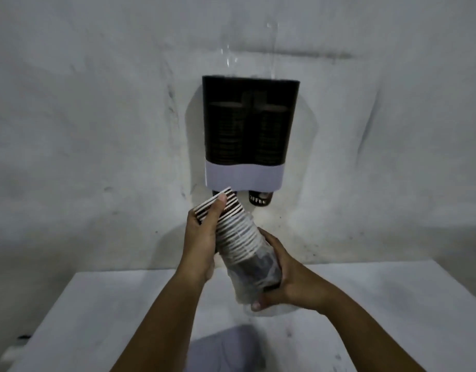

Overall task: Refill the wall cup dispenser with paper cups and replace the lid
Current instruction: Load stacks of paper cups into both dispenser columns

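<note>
A dark wall cup dispenser (249, 122) with a pale lower band hangs on the wall, two stacks of cups inside it. A cup bottom (259, 202) marked with letters pokes out below its right side. A clear part (247, 49) rises above the dispenser's top. I hold a tilted stack of paper cups (237, 232) with white rims just below the dispenser. My left hand (204, 237) grips the stack's upper end. My right hand (280, 277) grips the lower end, which sits in a clear plastic sleeve (247, 288).
A white table (97, 318) lies below my arms, against the grey scuffed wall (84, 130). A greyish patch (226, 347) lies on the table near its front, between my forearms.
</note>
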